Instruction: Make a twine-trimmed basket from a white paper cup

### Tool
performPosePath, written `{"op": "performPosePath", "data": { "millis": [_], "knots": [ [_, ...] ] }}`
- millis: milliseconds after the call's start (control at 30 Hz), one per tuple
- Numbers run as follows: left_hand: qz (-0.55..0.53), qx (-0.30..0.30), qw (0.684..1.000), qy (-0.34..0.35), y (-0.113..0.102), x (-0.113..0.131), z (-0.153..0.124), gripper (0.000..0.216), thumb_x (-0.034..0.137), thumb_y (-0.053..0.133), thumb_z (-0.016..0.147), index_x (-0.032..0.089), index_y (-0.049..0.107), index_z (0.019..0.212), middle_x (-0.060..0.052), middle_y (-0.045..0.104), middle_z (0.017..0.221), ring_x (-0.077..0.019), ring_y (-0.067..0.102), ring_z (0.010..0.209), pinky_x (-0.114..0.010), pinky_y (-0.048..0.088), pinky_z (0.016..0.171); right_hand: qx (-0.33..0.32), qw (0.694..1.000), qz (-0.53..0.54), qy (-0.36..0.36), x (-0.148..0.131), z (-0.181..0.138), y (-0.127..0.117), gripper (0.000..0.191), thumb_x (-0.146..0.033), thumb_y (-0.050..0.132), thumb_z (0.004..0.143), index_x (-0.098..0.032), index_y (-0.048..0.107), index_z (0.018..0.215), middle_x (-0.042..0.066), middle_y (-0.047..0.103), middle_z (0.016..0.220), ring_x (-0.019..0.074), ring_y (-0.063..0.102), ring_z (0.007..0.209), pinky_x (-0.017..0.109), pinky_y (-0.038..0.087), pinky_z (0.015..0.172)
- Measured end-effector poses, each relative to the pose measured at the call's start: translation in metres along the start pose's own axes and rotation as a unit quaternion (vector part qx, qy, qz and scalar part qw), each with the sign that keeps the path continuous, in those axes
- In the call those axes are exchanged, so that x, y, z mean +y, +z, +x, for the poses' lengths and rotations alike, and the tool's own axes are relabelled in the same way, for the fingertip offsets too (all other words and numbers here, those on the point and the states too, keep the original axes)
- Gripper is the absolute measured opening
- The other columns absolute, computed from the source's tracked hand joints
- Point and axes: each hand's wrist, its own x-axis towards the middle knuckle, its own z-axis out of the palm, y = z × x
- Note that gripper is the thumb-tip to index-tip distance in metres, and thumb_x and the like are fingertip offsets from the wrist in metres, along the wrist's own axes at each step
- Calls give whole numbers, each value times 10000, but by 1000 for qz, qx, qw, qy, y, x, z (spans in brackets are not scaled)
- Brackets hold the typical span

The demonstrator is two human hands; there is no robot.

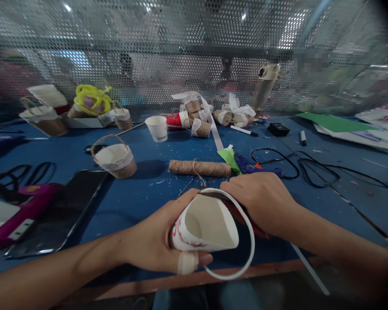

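My left hand point(155, 239) is wrapped round a white paper cup point(207, 226) with red print, its mouth turned toward me. A thin white rim strip point(245, 258) curls off the cup in a loop. My right hand point(261, 200) is closed over the cup's far edge; a dark blade-like edge shows under its fingers, and red handles peek out below the palm. A plaster covers my left thumb. Both hands hover over the near edge of the blue table point(142, 198).
A spool of brown twine point(198, 168) lies just beyond the hands. A small cup basket with a handle point(116, 159) stands to the left, near a dark tablet point(61, 211) and a magenta glue gun point(22, 211). Black cables point(310, 165) run right. More cups and rolls line the mesh wall.
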Motion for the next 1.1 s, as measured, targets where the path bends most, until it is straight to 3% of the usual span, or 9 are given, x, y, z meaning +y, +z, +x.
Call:
{"op": "performPosePath", "data": {
  "millis": [533,800,900,1033,1100],
  "knots": [
    [-58,-31,998,6,-1,-7,-1,504,187,788,724,204,534,1158,-17,599,992,-156,570,843,-254,512,751,0,999,-1,-33,-1,0,3,70,-166,660,893,-197,637,835,-4,640,685,193,568,580,320,213,540],
    [-62,-70,996,5,-11,-20,-6,843,345,933,573,246,524,1304,-61,614,1163,-261,603,1035,-378,537,908,17,999,3,-52,-2,-2,4,46,-191,661,885,-199,641,845,-5,618,668,193,548,562,322,216,535],
    [-90,-75,993,-1,-8,-20,-4,813,385,924,585,247,540,1288,-52,618,1134,-233,600,983,-339,547,854,10,998,1,-56,-2,-2,3,67,-176,621,905,-200,638,845,1,628,681,193,547,572,324,215,538],
    [-140,-134,981,-15,-3,-15,-2,659,410,892,619,216,596,1175,-40,644,999,-188,583,831,-278,543,718,23,998,-2,-57,-3,-1,2,174,-163,551,940,-206,631,791,-3,602,632,185,506,536,325,199,529],
    [-148,-116,982,-30,-2,-13,-1,657,369,901,602,216,596,1164,-39,645,999,-188,583,833,-285,543,736,23,998,2,-59,-3,-1,2,141,-174,555,936,-196,648,832,5,620,654,185,516,550,326,206,529]
  ]
}}
